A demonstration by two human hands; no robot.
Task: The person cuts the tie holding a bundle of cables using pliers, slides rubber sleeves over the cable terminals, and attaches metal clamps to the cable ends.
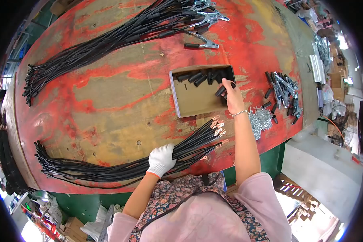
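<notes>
My left hand (162, 159), in a white knit glove, lies closed over a bundle of black cables (105, 171) near the table's front edge. Copper ring terminals (219, 130) cap the cables' right ends. Bare, with a bracelet at the wrist, my right hand (232, 97) reaches into a shallow cardboard box (195, 103). Its fingers pinch a black tubular sleeve (220, 90). More black sleeves (195, 77) lie along the box's far side; some are partly hidden by the hand and box wall.
Farther back lies another bundle of black cables (105, 46) with metal clamps (207, 42) at one end. Right of the box are a heap of small metal pieces (260, 122) and a pile of clamps (284, 88) with loose sleeves. The worn red table (84, 121) curves across the view.
</notes>
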